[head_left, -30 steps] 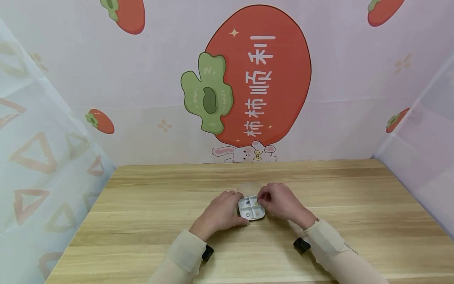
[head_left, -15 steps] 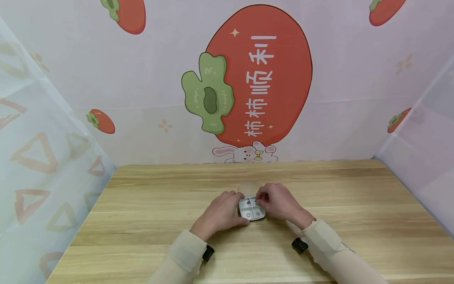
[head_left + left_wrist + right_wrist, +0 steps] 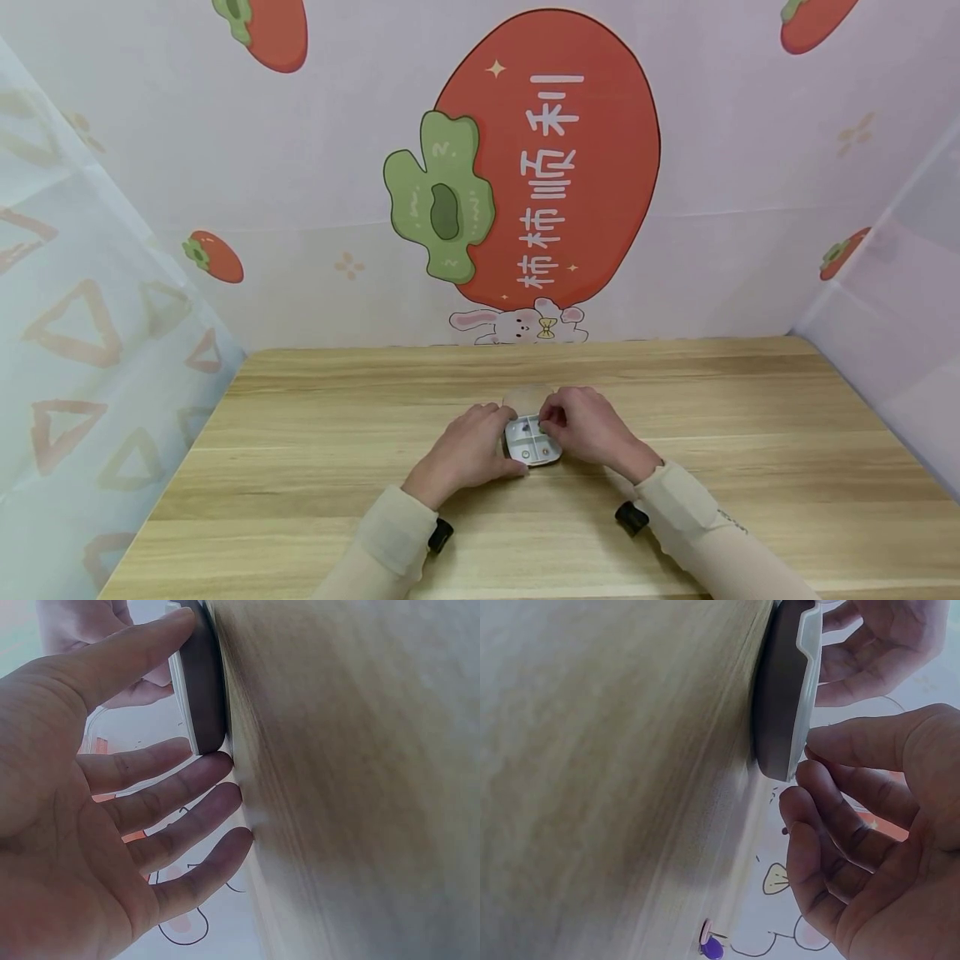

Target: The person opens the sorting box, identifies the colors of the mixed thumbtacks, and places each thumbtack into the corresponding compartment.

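A small box (image 3: 534, 452) with a white inside split into four compartments lies open on the table, its clear lid (image 3: 527, 397) tipped back. Tiny pieces sit in it, among them a dark one (image 3: 525, 427), a round one (image 3: 525, 454) and an orange one (image 3: 545, 451). My left hand (image 3: 467, 444) holds the box from the left, thumb at the near edge and fingers at the far corner. The thumb and forefinger of my right hand (image 3: 588, 427) pinch at the back right compartment, over a tiny yellow-green piece mostly hidden by the fingertips. The box's dark outer side (image 3: 780, 697) shows in the right wrist view.
The wooden table (image 3: 337, 467) runs back to a printed cloth wall (image 3: 315, 167). At the bottom of the right wrist view lies a small purple and pink piece (image 3: 712, 946) with a thin pin. A black wrist device (image 3: 632, 518) hangs under the right sleeve.
My right fingertips have shifted slightly left over the back right compartment and now cover most of the yellow-green piece. My left hand and the box have stayed in place.
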Demonstrator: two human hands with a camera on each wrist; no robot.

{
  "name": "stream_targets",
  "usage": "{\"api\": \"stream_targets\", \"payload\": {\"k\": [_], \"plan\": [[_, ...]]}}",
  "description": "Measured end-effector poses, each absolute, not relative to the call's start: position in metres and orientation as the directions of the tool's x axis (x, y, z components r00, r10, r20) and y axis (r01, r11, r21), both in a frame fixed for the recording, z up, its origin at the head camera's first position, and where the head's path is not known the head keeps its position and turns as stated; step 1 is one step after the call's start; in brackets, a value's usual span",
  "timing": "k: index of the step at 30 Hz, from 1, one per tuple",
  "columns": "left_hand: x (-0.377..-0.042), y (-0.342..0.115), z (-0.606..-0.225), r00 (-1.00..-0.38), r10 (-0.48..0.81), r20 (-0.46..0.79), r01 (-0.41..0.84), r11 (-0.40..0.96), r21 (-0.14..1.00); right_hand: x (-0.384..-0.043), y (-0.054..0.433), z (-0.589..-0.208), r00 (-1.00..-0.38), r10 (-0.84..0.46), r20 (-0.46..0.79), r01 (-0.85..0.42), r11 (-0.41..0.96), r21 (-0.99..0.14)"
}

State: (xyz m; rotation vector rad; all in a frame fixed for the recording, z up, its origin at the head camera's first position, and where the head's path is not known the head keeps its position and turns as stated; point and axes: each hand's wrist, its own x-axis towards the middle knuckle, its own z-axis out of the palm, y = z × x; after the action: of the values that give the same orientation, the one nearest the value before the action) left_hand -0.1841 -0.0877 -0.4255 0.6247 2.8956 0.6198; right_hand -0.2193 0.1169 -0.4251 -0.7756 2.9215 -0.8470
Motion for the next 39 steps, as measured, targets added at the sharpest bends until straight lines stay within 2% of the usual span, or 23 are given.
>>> {"api": "stream_targets", "payload": {"k": [29,39], "plan": [[-0.185,-0.087,-0.425,-0.91,0.414,-0.033,0.365,0.836,0.41,-0.218,0.12,-0.422,-0.9,-0.418,0.121,-0.419,0.756,-0.503],[-0.184,-0.087,-0.425,-0.911,0.41,-0.037,0.36,0.837,0.413,-0.217,0.129,-0.421,-0.89,-0.432,0.148,-0.445,0.745,-0.497]]}}
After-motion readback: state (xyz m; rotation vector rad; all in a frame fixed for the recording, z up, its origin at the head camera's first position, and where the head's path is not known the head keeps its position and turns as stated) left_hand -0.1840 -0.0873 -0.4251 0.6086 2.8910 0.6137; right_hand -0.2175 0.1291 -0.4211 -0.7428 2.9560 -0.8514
